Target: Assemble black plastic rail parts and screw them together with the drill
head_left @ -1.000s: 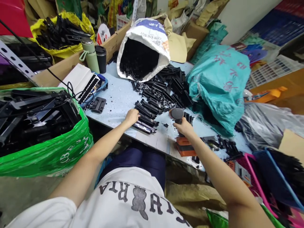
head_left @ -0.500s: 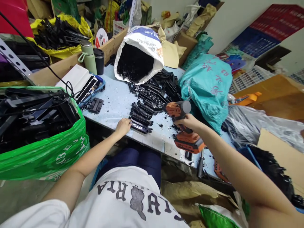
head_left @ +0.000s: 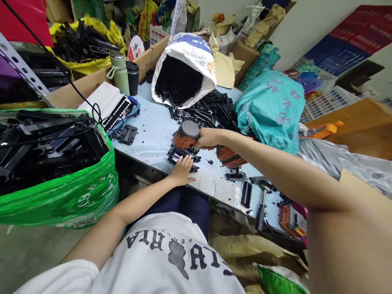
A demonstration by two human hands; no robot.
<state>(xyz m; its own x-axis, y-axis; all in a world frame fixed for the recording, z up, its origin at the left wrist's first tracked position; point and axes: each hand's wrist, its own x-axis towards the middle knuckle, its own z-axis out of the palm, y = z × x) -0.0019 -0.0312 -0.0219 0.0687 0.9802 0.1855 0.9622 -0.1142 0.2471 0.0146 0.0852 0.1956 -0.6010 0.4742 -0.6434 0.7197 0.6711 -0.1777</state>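
Note:
My right hand (head_left: 208,139) is wrapped round the handle of an orange and grey cordless drill (head_left: 184,141). The drill's head is over the row of black plastic parts (head_left: 174,155) near the front edge of the table, and its tip is hidden from me. My left hand (head_left: 182,170) lies flat on the nearest of these parts, fingers stretched and thumb apart. Behind the drill is a pile of loose black parts and small screw-like pieces (head_left: 196,116). A single black part (head_left: 246,194) sits to the right, beside a hammer (head_left: 262,204).
A white sack (head_left: 183,77) of black pieces lies open at the back of the table. On the left stands a green bag (head_left: 76,192) full of black parts. A teal bag (head_left: 272,108) borders the right. A spare orange battery (head_left: 292,222) is at the front right.
My right hand has swung the drill left, from the right of the row to above it. My left hand has moved right and flattened onto the black parts.

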